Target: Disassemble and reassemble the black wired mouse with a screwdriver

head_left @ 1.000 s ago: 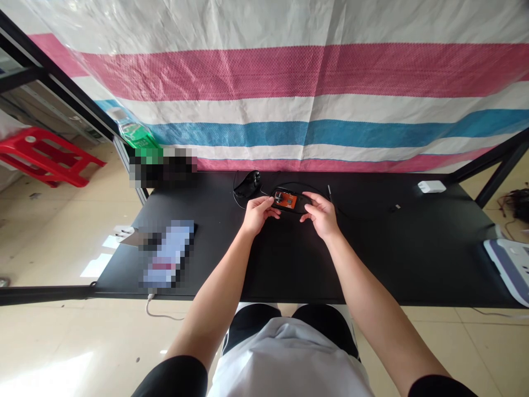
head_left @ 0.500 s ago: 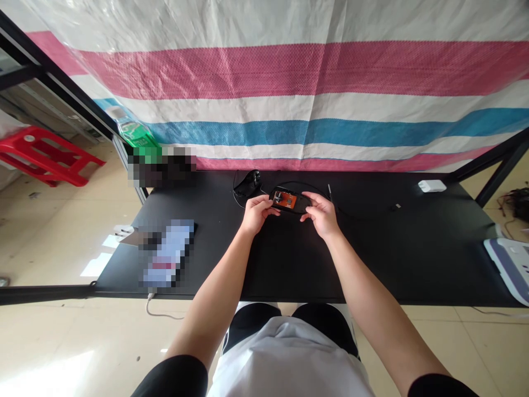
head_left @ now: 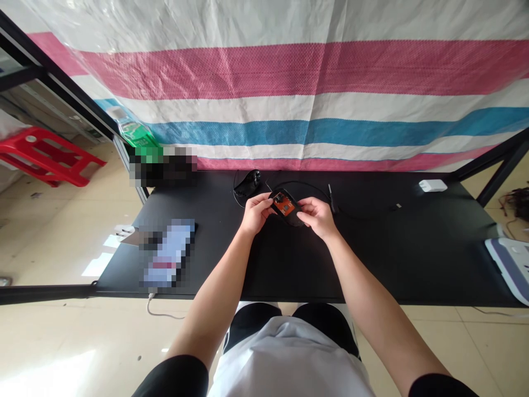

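Over the black table, both hands hold an opened computer mouse base (head_left: 285,205), a black shell with an orange circuit board lying bare in it. My left hand (head_left: 257,212) pinches its left end between thumb and fingers. At the right end, my right hand (head_left: 318,216) grips the edge with thumb and fingertips. Behind my left hand, the black mouse top cover (head_left: 248,183) rests on the table, its hollow side partly visible. A thin black cable (head_left: 303,183) curves behind the base. Just beyond my right hand is a slim dark object with a pale tip (head_left: 332,199), its kind unclear.
A blurred phone (head_left: 169,253) with a white cable lies left on the black table (head_left: 413,248). A green-labelled bottle (head_left: 140,138) stands at the back left. Rightward are a small USB plug (head_left: 398,207), a white charger (head_left: 432,186) and a white-and-grey power strip (head_left: 510,267). Striped sheeting hangs behind.
The mouse base has turned so its right end tips down and toward me. My right hand has shifted slightly left with it; my left hand stays nearly in place.
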`<state>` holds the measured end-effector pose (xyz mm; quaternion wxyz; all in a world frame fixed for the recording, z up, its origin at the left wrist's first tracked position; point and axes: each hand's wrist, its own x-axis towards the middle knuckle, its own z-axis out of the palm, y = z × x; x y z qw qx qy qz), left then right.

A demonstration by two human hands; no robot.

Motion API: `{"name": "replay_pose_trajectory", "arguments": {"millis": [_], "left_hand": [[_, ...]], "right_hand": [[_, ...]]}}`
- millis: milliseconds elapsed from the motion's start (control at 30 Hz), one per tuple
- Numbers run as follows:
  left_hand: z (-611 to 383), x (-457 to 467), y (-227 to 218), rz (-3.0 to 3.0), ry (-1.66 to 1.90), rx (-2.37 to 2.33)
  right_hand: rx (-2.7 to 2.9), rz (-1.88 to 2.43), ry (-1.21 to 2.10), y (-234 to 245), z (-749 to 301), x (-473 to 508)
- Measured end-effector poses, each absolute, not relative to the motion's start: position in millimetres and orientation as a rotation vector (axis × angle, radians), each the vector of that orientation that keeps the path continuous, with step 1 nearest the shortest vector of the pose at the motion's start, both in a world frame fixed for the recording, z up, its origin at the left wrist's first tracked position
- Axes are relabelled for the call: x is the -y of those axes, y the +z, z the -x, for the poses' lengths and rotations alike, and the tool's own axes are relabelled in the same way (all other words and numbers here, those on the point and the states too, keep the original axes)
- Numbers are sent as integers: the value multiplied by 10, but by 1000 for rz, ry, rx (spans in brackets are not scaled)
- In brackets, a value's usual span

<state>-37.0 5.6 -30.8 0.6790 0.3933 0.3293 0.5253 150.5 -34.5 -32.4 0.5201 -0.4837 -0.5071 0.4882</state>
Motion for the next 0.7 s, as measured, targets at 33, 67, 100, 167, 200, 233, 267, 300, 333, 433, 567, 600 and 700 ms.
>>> {"name": "replay_pose_trajectory", "arguments": {"millis": [33, 67, 100, 167, 200, 233, 267, 300, 333, 433, 567, 600, 700], "left_hand": [[370, -54, -306, -879, 1177, -749], [369, -52, -304, -873, 1173, -758], [369, -49, -301, -868, 1169, -766], [365, -42, -297, -868, 1155, -769], [361, -38, -296, -876, 1143, -763], [355, -34, -298, -888, 1128, -752], [347, -30, -303, -901, 1116, -738], [336, -26, -310, -913, 1112, -723], [322, -23, -318, -920, 1115, -710], [271, -14, -341, -928, 1132, -711], [224, 3, -326, -930, 1129, -770], [220, 8, -313, -934, 1125, -785], [220, 23, -269, -960, 1087, -836]], "right_hand": [[1254, 1148, 1169, -317, -1504, 356], [1296, 1143, 1166, -312, -1503, 366], [1338, 1148, 1157, -310, -1500, 374], [1408, 1187, 1097, -320, -1491, 385], [1432, 1212, 1049, -330, -1484, 388], [1448, 1235, 996, -342, -1476, 390], [1460, 1253, 943, -354, -1466, 391], [1471, 1263, 897, -364, -1455, 392], [1486, 1268, 857, -370, -1443, 394], [1553, 1266, 793, -370, -1410, 400], [1604, 1237, 855, -351, -1393, 415], [1604, 1229, 873, -349, -1395, 418], [1559, 1213, 869, -353, -1406, 416]]}}
